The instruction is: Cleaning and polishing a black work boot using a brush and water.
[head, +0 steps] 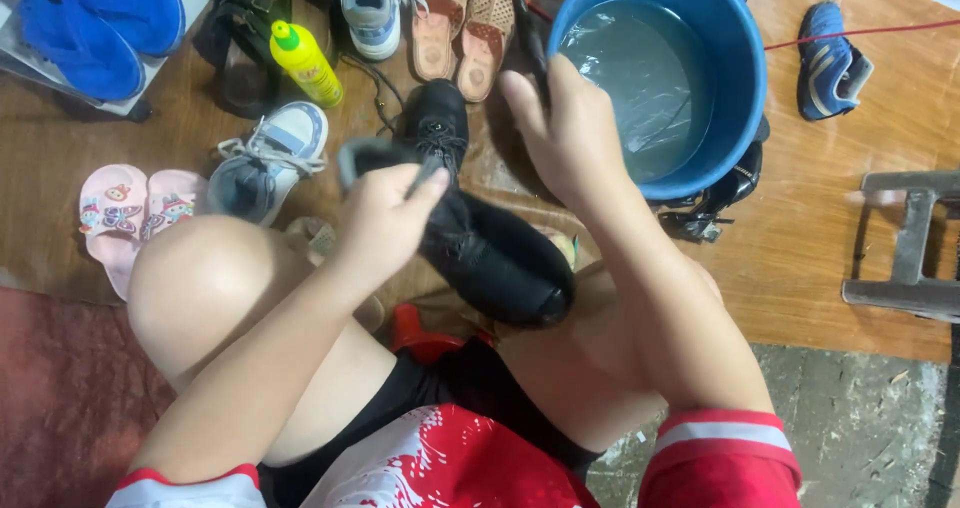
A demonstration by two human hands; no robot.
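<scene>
Centrally, we see the left hand (385, 218) clamped around the heel opening of a black shoe (495, 258), holding it raised over the knees, toe toward the body, so that its upper lies exposed. Our right hand (565, 133) is closed on a dark thin handle, seemingly a brush, just above the shoe and beside the blue water tub (735, 68), kept within easy reach. Other footwear lies about on the floor: a grey sneaker (262, 160), pink slippers (130, 213), and a yellow bottle (305, 63).

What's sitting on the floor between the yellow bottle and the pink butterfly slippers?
In the head view, a grey and white sneaker with white laces lies between the yellow bottle and the pink slippers, on the brown floor.
</scene>
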